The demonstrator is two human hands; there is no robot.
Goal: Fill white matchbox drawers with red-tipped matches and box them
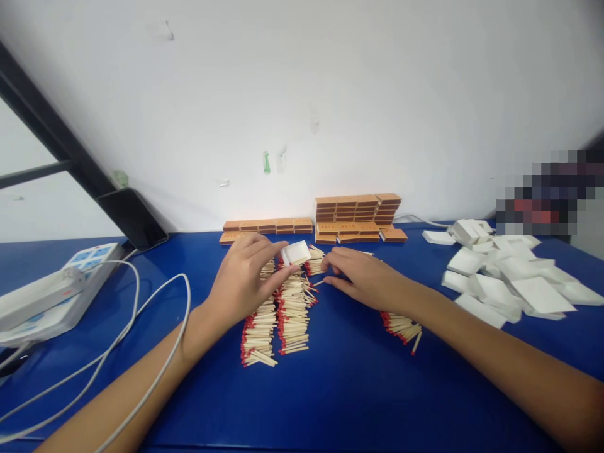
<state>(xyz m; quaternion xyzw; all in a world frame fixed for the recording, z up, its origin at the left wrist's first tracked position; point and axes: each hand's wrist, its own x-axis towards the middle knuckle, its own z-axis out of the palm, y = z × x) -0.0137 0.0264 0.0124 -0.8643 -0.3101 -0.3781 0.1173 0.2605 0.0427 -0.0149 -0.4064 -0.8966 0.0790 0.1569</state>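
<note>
My left hand (pixel 245 270) pinches a small white matchbox tray (pixel 296 253) between thumb and fingers, tilted above the matches. A little pale wood shows at the tray's lower edge. My right hand (pixel 361 274) is curled just to the right, with a matchstick (pixel 321 282) at its thumb and fingertips. Under and between the hands lie rows of red-tipped matches (pixel 293 314), with another row (pixel 258 333) to the left. A smaller pile of matches (pixel 401 327) is partly hidden by my right forearm.
Orange-brown matchboxes (pixel 353 214) are stacked against the wall, with a lower row (pixel 268 225) to their left. Loose white trays (pixel 504 270) are heaped at right. At left are a power strip (pixel 42 302), a white cable (pixel 136 314) and a leaning phone (pixel 134 217).
</note>
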